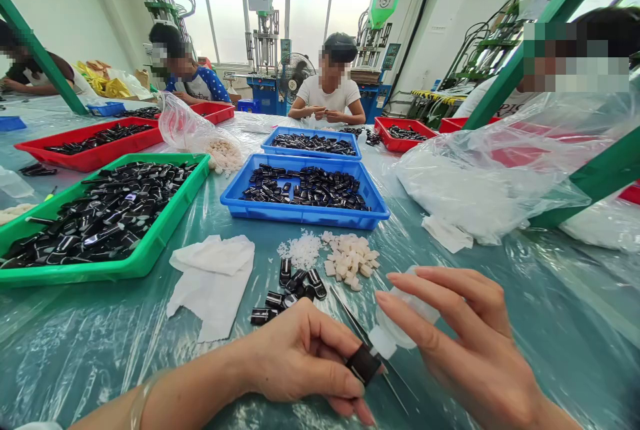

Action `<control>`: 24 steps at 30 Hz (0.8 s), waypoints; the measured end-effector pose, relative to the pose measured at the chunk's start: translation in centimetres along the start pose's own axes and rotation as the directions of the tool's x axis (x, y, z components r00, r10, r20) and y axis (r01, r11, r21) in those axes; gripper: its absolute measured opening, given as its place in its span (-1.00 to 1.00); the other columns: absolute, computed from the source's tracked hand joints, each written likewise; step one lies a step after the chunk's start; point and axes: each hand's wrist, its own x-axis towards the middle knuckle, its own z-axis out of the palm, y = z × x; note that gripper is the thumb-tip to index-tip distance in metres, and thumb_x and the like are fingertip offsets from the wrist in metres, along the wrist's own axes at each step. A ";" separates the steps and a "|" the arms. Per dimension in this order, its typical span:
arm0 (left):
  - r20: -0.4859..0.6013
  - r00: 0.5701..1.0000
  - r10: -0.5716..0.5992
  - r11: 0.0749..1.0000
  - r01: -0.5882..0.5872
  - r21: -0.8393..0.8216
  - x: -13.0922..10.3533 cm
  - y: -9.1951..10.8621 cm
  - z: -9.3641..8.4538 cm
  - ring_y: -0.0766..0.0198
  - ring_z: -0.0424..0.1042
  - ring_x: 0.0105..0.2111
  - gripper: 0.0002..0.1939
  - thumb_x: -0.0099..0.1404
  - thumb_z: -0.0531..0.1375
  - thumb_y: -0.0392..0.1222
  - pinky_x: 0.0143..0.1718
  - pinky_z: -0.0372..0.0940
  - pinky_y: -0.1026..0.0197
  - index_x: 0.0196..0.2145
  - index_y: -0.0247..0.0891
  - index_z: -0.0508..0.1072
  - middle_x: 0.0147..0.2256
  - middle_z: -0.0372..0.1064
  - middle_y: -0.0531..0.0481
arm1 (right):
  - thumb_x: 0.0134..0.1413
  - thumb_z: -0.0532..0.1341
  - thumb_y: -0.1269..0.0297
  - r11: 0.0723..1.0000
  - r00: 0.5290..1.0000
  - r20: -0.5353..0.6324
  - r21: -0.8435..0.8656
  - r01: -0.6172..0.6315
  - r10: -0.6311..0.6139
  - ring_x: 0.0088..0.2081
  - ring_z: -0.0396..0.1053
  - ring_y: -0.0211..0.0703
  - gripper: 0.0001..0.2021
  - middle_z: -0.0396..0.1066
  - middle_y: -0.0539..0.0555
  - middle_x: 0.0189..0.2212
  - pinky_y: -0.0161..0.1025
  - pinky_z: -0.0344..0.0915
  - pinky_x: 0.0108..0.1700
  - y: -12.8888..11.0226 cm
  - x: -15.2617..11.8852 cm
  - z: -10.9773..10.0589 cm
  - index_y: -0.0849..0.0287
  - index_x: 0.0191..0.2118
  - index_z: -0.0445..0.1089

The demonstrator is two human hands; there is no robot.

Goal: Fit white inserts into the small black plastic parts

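My left hand [313,360] pinches a small black plastic part [363,365] between thumb and fingers. My right hand [465,337] is around a translucent squeeze bottle [407,310], its long fingers stretched over the near side and the thumb hidden. The bottle's white cap [383,342] points down towards the black part, right at its edge; I cannot tell whether they touch. Metal tweezers [350,312] lie on the table under both. Just beyond my left hand is a small heap of black parts [295,283]. Behind it are clear granules [303,249] and cream-coloured pieces [351,258].
A blue tray [305,215] and a green tray [165,237] hold many black parts. A white cloth [215,283] lies on the plastic-covered table. Clear plastic bags [475,183] bulge at right, beside a green frame post [600,180]. Several people sit around the table.
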 end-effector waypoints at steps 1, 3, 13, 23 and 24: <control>-0.003 1.000 0.004 1.000 -0.004 0.001 0.0 0.0 0.0 0.30 0.47 -0.40 -0.68 0.06 0.28 -0.18 -0.39 0.32 0.41 -0.22 -0.40 0.51 -0.42 0.42 -0.09 | 0.07 0.10 0.57 1.000 1.000 0.006 0.002 0.003 -0.003 -0.09 0.24 0.02 -0.71 0.41 0.11 -0.19 0.02 0.19 -0.10 0.1 0.0 -0.1 0.10 -0.16 0.40; -0.013 1.000 0.009 1.000 -0.009 0.005 0.0 0.1 0.0 0.29 0.47 -0.40 -0.69 0.05 0.28 -0.18 -0.41 0.32 0.42 -0.24 -0.40 0.52 -0.42 0.41 -0.09 | 0.07 0.09 0.58 1.000 1.000 0.007 0.017 0.005 -0.005 -0.10 0.24 0.01 -0.71 0.40 0.11 -0.19 0.02 0.20 -0.11 0.2 0.0 -0.1 0.10 -0.16 0.41; -0.005 1.000 0.011 1.000 -0.011 0.002 -0.1 0.1 0.1 0.33 0.46 -0.42 -0.69 0.06 0.27 -0.20 -0.41 0.32 0.43 -0.23 -0.42 0.52 -0.40 0.40 -0.10 | 0.09 0.06 0.59 0.993 0.999 0.003 0.102 -0.053 0.053 -0.10 0.24 -0.01 -0.70 0.39 0.11 -0.19 -0.04 0.21 -0.14 0.1 0.2 0.3 0.10 -0.17 0.40; 0.000 1.000 0.012 1.000 -0.012 -0.002 -0.2 0.1 0.1 0.32 0.47 -0.40 -0.71 0.08 0.26 -0.22 -0.39 0.32 0.42 -0.23 -0.40 0.52 -0.37 0.40 -0.10 | 0.12 0.05 0.53 0.990 0.998 0.015 0.123 -0.063 0.062 -0.09 0.21 0.00 -0.72 0.38 0.12 -0.19 -0.04 0.19 -0.12 0.1 0.0 0.4 0.09 -0.16 0.39; 0.001 1.000 0.014 1.000 -0.014 -0.003 -0.2 0.1 0.1 0.32 0.47 -0.40 -0.71 0.08 0.26 -0.22 -0.39 0.32 0.42 -0.22 -0.40 0.52 -0.37 0.40 -0.10 | 0.11 0.05 0.54 0.991 0.998 0.016 0.121 -0.062 0.060 -0.08 0.21 -0.01 -0.72 0.38 0.11 -0.19 -0.04 0.19 -0.12 0.1 0.0 0.4 0.08 -0.16 0.39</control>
